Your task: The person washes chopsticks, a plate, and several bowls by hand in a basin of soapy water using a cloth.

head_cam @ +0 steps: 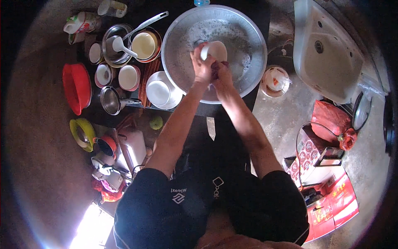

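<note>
A wide metal basin [175,71] holds sudsy water in front of me. Over it, my left hand [202,65] grips a white bowl [217,48] by its side, fingers spread around the wall. My right hand [224,74] is closed on a dark reddish cloth or scrubber [215,69] at the near side of the bowl. Part of that cloth is hidden between my hands. Something under the suds beside my left fingers is too blurred to name.
Left of the basin stand white bowls [158,91], wooden chopsticks [148,82], a yellow bowl [143,46], a white ladle [149,23] and a steel pan [109,101]. A red basin [76,88] lies farther left. Right are a waste bin [275,81] and a ceramic sink [331,68].
</note>
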### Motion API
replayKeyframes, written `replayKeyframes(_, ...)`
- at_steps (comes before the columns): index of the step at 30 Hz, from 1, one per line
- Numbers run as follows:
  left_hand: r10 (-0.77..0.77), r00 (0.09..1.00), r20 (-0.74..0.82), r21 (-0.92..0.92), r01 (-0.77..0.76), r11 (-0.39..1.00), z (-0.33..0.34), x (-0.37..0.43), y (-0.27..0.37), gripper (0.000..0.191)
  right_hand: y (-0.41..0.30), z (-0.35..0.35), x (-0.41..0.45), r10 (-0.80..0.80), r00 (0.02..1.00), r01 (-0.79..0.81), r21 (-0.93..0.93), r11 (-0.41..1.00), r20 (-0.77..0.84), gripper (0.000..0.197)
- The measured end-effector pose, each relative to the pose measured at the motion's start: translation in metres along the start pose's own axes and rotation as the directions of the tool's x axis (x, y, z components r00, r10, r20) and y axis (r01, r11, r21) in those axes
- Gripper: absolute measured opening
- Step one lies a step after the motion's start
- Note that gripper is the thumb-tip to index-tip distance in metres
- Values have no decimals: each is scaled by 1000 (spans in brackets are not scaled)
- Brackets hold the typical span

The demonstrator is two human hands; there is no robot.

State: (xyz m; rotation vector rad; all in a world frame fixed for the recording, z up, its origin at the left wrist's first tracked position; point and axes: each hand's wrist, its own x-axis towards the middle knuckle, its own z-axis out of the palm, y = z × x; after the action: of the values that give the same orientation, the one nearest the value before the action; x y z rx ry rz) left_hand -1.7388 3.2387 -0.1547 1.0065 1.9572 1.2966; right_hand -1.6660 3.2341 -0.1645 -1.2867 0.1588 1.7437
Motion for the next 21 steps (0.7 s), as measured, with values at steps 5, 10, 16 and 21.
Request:
replayKeyframes(5,-429,525,735,-389,845,368,-38,36,28,59,-71,9,42,-92,666,729,-620,290,741,32)
replayKeyframes(10,-207,603,771,-374,691,618,-25,44,38,56,-90,48,26,90,363,878,-373,301,927,29)
replayKeyframes(16,-75,982,172,95,59,994,-1,36,11,48,-1,0,30,114,992,-116,23,993,55,16)
replayKeyframes(21,324,942,82,456,-325,829,-8,13,20,45,-18,-5,21,80,978,-23,-286,958,191,21)
